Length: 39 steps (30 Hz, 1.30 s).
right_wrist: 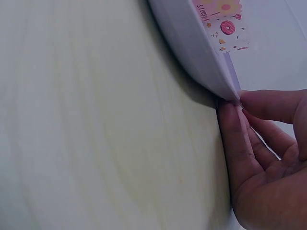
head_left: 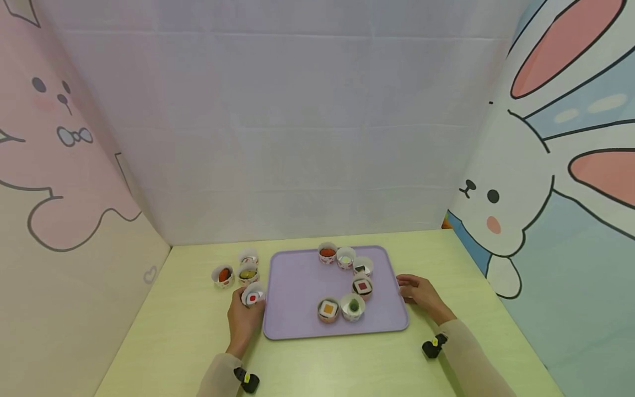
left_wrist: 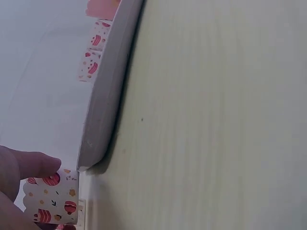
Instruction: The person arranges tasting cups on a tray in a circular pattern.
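My left hand [head_left: 245, 318] grips a small paper baking cup [head_left: 253, 295] just off the tray's left edge. Inside that cup is a white piece with a red square on top. In the left wrist view the same cup [left_wrist: 53, 197] shows a cake-and-donut print, with the thumb against its side. At the opposite side, my right hand [head_left: 419, 293] pinches the rim of the lilac tray [head_left: 292, 286]. The right wrist view has the thumb over the tray's edge [right_wrist: 204, 62] and a finger beneath it.
Three more filled cups, among them one with an orange-red piece [head_left: 223, 276] and one with a yellow-green piece [head_left: 247, 273], stand left of the tray. Several cups, including one with a green piece [head_left: 353, 307], form a curve on the tray. A white backdrop [head_left: 297, 138] rises behind the table.
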{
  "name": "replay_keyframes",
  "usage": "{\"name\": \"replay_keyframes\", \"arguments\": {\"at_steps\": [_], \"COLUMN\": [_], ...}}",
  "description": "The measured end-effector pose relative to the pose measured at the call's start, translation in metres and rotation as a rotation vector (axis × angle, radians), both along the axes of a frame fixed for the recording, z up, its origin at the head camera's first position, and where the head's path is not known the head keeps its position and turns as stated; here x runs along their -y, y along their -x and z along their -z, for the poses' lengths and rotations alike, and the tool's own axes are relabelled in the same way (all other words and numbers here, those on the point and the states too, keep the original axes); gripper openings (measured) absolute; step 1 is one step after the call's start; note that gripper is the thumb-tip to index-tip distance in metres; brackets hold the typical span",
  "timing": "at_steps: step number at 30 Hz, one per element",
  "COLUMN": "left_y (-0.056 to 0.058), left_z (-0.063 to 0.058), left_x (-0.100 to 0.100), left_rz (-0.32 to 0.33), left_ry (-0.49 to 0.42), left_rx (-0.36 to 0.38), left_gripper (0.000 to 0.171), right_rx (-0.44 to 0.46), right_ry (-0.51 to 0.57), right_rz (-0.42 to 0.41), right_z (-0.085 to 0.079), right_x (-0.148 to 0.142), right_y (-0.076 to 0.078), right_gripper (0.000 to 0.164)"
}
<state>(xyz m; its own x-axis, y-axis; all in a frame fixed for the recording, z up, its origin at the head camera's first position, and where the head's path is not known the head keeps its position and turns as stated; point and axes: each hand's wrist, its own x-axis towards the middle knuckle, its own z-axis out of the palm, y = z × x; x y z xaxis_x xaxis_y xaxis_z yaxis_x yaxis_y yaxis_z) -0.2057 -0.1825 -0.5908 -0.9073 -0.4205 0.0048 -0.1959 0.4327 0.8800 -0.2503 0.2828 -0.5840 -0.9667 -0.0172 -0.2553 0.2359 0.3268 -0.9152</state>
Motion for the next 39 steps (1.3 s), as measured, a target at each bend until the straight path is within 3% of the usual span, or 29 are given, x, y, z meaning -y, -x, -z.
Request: {"name": "replay_keyframes", "arguments": {"at_steps": [9, 23, 39], "left_y": [-0.009, -0.005, 0.008], "left_z": [-0.014, -0.042, -0.048], "left_x": [0.003, -0.011, -0.045], "left_rz": [0.047, 0.159, 0.236], "left_ry": [-0.028, -0.018, 0.004], "left_rx": [-0.021, -0.112, -0.122], "left_gripper": [0.066, 0.062, 0.061], "right_rx": [0.002, 0.020, 0.017], "right_ry": [0.002, -0.004, -0.001], "right_rz": [0.007, 0.010, 0.016], "right_z": [-0.001, -0.003, -0.005], "right_x": [0.000, 0.001, 0.002], "right_y": [-0.001, 0.000, -0.002], "right_gripper": [0.048, 0.048, 0.048]}}
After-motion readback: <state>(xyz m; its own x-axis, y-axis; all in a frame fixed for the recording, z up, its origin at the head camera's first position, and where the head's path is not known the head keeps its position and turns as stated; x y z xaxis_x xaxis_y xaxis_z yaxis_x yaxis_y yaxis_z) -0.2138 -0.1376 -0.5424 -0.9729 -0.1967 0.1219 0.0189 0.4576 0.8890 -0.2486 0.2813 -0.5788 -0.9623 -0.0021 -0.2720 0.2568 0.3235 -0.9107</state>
